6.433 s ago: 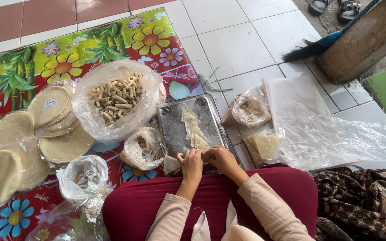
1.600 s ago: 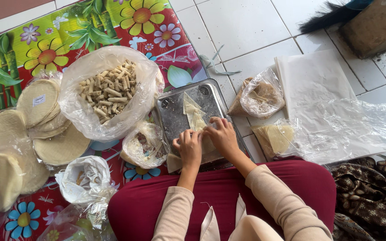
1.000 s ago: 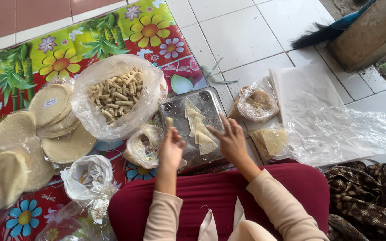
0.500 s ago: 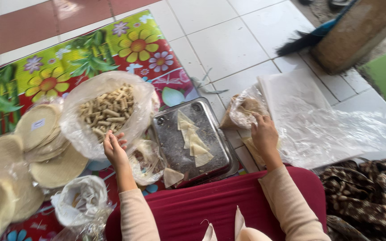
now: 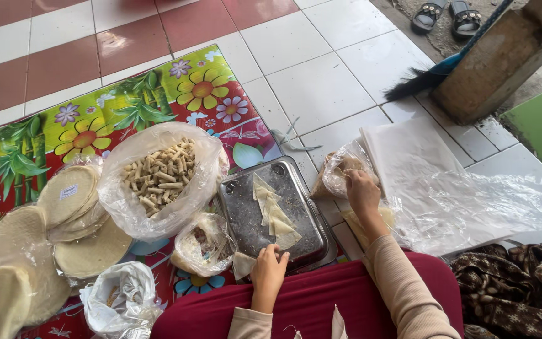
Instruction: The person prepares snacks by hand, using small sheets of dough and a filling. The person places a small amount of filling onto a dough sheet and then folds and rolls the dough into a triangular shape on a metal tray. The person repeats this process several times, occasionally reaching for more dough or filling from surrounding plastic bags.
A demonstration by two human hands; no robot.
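The left hand (image 5: 268,271) rested with loosely curled fingers on the near edge of the metal tray (image 5: 244,216), beside the cut wrapper pieces (image 5: 273,211) lying across it. The right hand (image 5: 362,193) reached off the tray's right edge, fingers closed over a small plastic bag (image 5: 337,172) on the tiled floor (image 5: 321,81)

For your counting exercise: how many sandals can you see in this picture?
2. Both lie side by side on the ground at the top right: the left sandal and the right sandal. Others may lie beyond the frame.
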